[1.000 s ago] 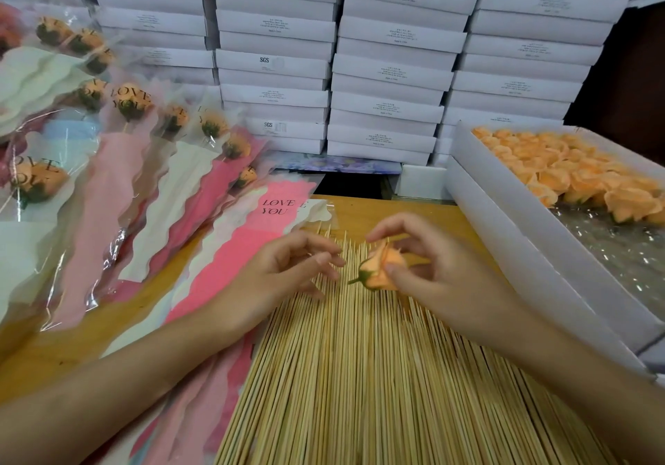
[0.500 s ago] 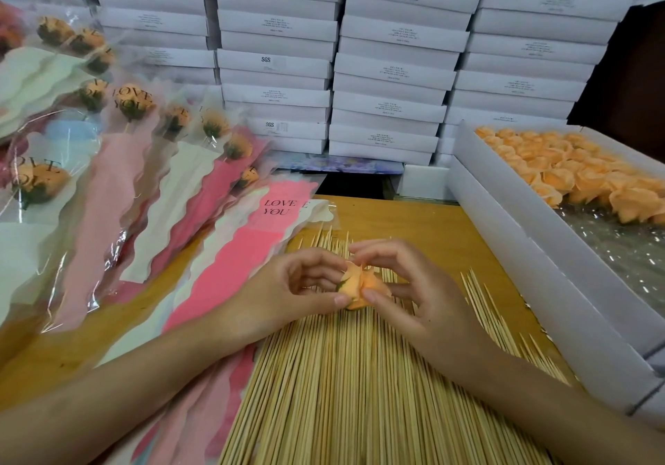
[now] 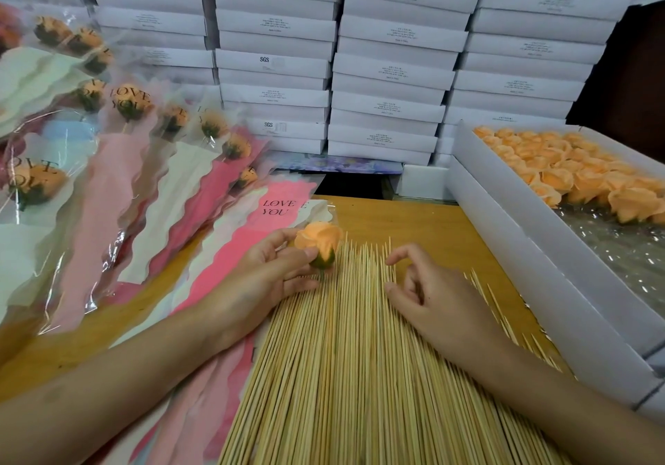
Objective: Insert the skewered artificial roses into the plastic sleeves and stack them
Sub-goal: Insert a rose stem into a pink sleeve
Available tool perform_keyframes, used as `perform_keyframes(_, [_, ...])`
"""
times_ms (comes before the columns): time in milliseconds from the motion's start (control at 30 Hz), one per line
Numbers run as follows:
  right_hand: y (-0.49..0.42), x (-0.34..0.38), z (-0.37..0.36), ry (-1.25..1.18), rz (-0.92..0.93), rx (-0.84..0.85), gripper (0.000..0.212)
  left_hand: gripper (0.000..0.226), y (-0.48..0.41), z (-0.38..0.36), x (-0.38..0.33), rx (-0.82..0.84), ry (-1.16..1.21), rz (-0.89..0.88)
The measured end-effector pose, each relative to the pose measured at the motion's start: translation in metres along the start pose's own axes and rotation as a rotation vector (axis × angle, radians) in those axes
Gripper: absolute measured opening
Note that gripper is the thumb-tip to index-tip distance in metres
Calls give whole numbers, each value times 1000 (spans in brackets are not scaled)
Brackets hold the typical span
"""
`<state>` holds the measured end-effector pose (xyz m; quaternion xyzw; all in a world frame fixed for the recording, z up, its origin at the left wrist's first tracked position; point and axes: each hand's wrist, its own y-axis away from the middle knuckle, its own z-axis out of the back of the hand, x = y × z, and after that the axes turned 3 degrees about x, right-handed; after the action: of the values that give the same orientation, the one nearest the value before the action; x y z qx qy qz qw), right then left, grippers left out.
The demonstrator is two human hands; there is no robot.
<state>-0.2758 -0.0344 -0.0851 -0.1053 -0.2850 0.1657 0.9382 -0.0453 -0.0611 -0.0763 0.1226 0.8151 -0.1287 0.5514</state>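
My left hand pinches an orange artificial rose by its green base, bloom pointing away from me, just above the far end of a wide bed of bamboo skewers. My right hand hovers over the skewers to the right with fingers loosely curled, thumb and forefinger apart, holding nothing that I can see. Empty plastic sleeves with pink and white paper and "LOVE YOU" print lie under my left wrist. Finished sleeved roses fan out in a stack at the left.
A long white box of several loose orange roses lies along the right, with bubble wrap in its near half. Stacked white cartons form a wall behind. The wooden tabletop shows beyond the skewer tips.
The rose passed from my right hand to my left, which carried it left and turned it bloom-up. My right hand let go and dropped onto the skewers.
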Motion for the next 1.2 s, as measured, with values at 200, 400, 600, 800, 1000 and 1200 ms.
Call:
perform_keyframes(200, [1, 4, 1, 165, -9, 77, 18, 42, 2, 2, 0, -3, -5, 21])
perform_keyframes(400, [2, 7, 2, 168, 4, 119, 24, 47, 1, 0, -1, -1, -15, 23])
perform_keyframes(600, [1, 5, 2, 75, 19, 98, 28, 49, 3, -2, -2, 14, -17, 29])
perform_keyframes(800, [0, 1, 1, 19, 22, 74, 28, 55, 3, -3, -2, 4, -28, 31])
perform_keyframes(1000, [0, 2, 0, -24, 25, 73, 29, 56, 3, -3, -2, -3, -29, 29])
perform_keyframes(1200, [-1, 0, 0, -73, 21, 45, 30, 55, 2, -2, 0, -7, -21, 29])
